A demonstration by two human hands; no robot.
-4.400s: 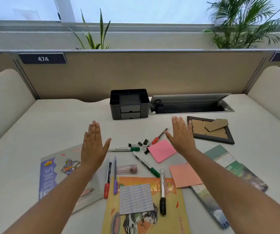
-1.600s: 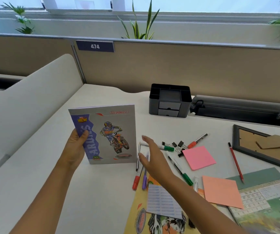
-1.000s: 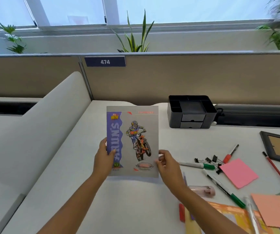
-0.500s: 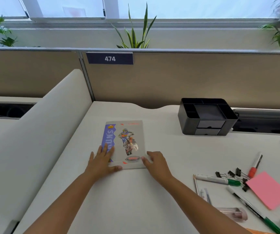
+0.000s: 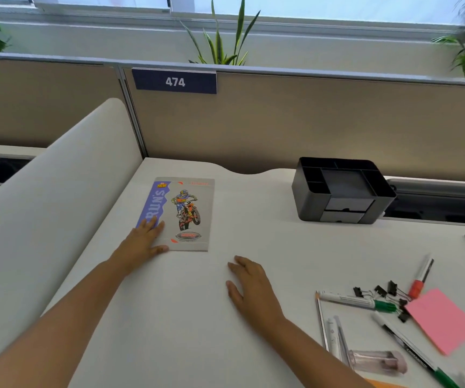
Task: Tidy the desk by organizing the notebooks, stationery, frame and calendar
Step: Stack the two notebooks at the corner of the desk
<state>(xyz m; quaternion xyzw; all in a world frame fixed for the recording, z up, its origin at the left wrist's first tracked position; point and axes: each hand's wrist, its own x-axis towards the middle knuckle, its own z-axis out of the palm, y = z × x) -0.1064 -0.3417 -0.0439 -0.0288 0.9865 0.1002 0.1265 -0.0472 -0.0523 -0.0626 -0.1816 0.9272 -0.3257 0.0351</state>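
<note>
At the far left of the desk point(image 5: 186, 317), my left hand point(image 5: 141, 245) lies flat and open on the near left corner of the motocross notebook point(image 5: 182, 214), which sits squared up beside the curved side panel point(image 5: 57, 191). If I drag that palm away carelessly, I think the thin cover could slide and skew. My right hand point(image 5: 250, 284) rests open and empty on the bare desk, apart from the notebook. Further right stands the black organizer point(image 5: 340, 191), empty as far as I can see. Then comes the clutter: markers point(image 5: 357, 301), binder clips point(image 5: 377, 292), pink sticky pad point(image 5: 441, 320). A hasty sweep there might roll the markers off the edge.
</note>
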